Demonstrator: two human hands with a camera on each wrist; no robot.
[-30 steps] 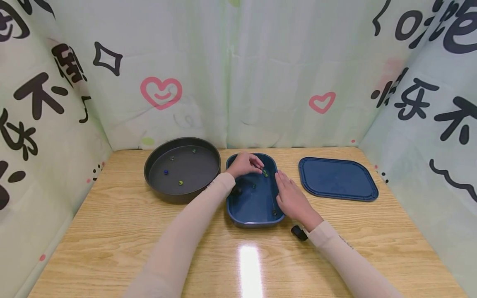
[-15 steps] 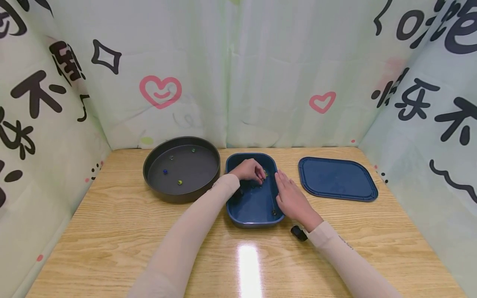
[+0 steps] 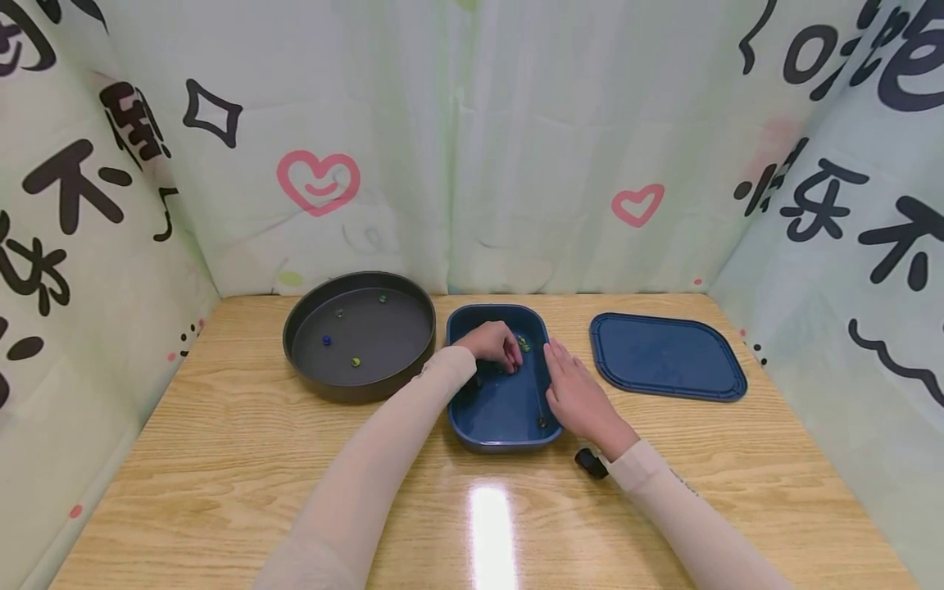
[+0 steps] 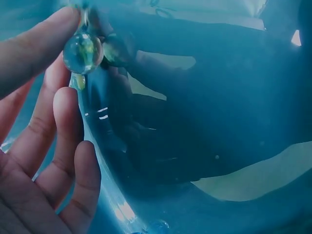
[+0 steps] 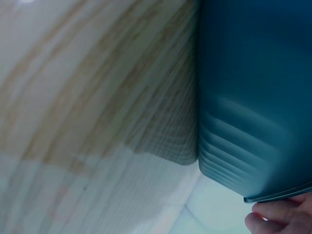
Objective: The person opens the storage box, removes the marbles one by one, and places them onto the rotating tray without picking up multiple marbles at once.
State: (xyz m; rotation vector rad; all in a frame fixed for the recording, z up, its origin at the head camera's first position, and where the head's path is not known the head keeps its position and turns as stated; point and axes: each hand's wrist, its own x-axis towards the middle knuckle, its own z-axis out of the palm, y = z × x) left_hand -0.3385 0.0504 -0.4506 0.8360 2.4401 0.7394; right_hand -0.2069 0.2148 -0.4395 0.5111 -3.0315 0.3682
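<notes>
My left hand (image 3: 496, 342) reaches down inside the deep blue box (image 3: 507, 439), fingers curved. In the left wrist view, its thumb and forefinger pinch a clear glass marble (image 4: 83, 52) with a yellow-green swirl, close to the box's shiny surface. The other fingers (image 4: 87, 170) are loosely bent below. Green marbles (image 3: 524, 344) lie just right of the fingertips, and a dark marble (image 3: 542, 422) sits in the near right corner. My right hand (image 3: 581, 395) rests with straight fingers along the box's right side. In the right wrist view, fingertips (image 5: 280, 214) show at the rim.
Left of the box stands a round dark grey pan (image 3: 359, 391) with several marbles spread inside, among them a blue marble (image 3: 327, 340) and a yellow marble (image 3: 356, 361). A flat blue lid (image 3: 667, 356) lies to the right. Printed curtains surround the wooden table (image 3: 221, 492).
My left hand has moved down and slightly toward me within the box, away from the green marbles, over the spot where a dark marble lay. The right hand stays in place.
</notes>
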